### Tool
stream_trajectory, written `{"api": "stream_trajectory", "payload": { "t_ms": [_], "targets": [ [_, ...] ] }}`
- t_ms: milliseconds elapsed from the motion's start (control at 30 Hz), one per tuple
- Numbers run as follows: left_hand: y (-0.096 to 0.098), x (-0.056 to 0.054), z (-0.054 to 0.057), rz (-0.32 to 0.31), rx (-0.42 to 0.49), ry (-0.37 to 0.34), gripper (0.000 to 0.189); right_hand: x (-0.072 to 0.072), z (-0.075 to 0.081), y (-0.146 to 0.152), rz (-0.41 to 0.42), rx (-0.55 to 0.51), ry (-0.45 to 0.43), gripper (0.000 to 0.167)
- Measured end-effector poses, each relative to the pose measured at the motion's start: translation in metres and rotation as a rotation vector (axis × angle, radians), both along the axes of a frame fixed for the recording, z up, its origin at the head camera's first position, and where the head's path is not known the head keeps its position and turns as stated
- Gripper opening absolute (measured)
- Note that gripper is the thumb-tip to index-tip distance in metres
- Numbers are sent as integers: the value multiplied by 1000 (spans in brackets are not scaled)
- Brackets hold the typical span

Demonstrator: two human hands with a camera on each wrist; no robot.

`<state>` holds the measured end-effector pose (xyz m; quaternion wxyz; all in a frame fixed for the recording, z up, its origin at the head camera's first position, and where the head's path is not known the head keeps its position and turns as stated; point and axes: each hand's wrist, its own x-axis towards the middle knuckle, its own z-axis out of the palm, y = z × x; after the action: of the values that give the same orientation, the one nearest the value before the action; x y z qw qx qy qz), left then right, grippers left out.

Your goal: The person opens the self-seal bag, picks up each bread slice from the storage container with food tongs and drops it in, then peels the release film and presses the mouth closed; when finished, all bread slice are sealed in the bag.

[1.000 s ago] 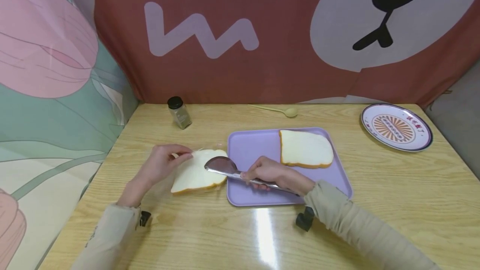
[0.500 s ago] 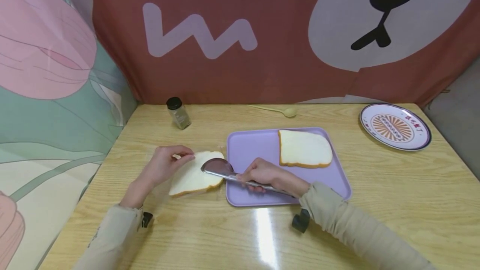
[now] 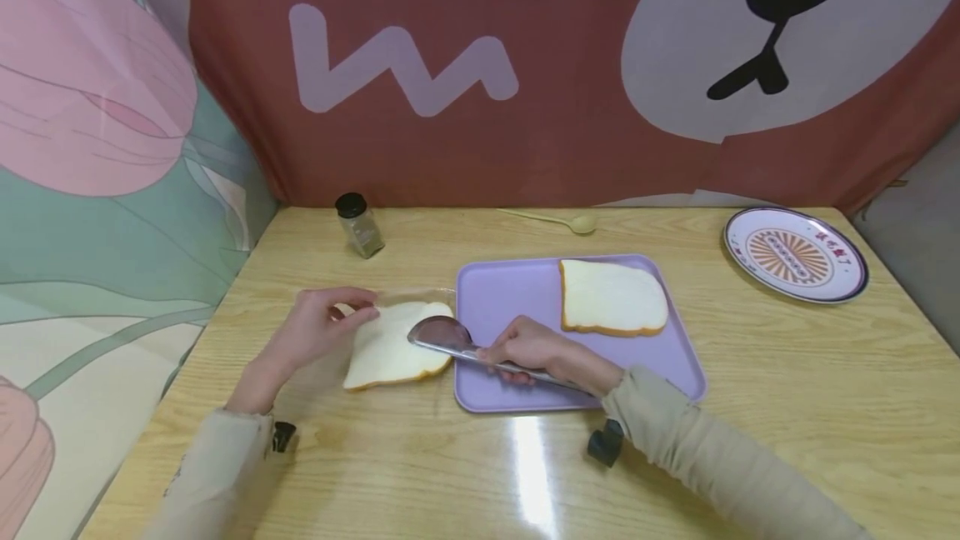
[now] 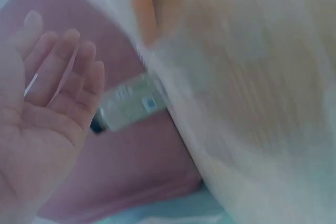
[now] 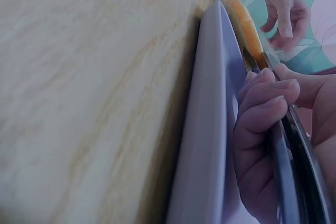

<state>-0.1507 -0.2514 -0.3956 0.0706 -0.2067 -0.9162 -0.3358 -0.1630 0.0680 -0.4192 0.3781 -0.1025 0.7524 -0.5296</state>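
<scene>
My right hand (image 3: 528, 348) grips metal tongs (image 3: 439, 333), fingers curled round both arms. Their broad rounded head lies over the right part of a bread slice (image 3: 393, 348) left of the tray; in the right wrist view the bread's brown crust (image 5: 245, 22) shows between the two blades. At the slice's upper left edge my left hand (image 3: 311, 327) hovers, thumb and fingers apart. In the left wrist view that hand (image 4: 50, 93) has loosely bent fingers with nothing visible in them. Clear film (image 3: 420, 293) shows behind the slice.
A second bread slice (image 3: 613, 298) lies on the purple tray (image 3: 506, 282). Behind stand a black-capped seasoning bottle (image 3: 360, 226) and, lying flat, a pale yellow spoon (image 3: 579, 225). At the far right is a patterned plate (image 3: 795, 255). A printed cloth backdrop (image 3: 525, 157) borders the table.
My left hand has drawn back slightly left from the bread's edge, its thumb and fingers spreading. More clear film shows behind the slice. The tongs stay at the bread's right side.
</scene>
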Motion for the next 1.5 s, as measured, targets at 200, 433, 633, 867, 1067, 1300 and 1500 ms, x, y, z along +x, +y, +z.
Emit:
{"api": "stream_trajectory", "payload": {
  "t_ms": [200, 433, 633, 867, 1067, 1300, 1500],
  "targets": [
    [-24, 7, 3, -36, -94, -126, 40, -2, 0, 3, 4, 3, -2, 31],
    [-40, 13, -11, -71, -235, -208, 57, -3, 0, 4, 13, -1, -8, 31],
    [-39, 13, -18, -44, -253, -193, 52, -2, 2, 3, 17, 0, -8, 30],
    [-34, 16, -18, -42, -200, -205, 58, -3, 2, 3, 22, 10, -6, 31],
    [-28, 13, -16, -83, -193, -244, 69, -3, 3, 3, 19, -1, -5, 31],
    [-26, 14, -17, -116, -156, -212, 48, -3, 3, 3, 20, 11, -9, 30],
    [-22, 14, -17, -115, -144, -116, 36, -4, 3, 3, 16, 17, 0, 31]
  ]
}}
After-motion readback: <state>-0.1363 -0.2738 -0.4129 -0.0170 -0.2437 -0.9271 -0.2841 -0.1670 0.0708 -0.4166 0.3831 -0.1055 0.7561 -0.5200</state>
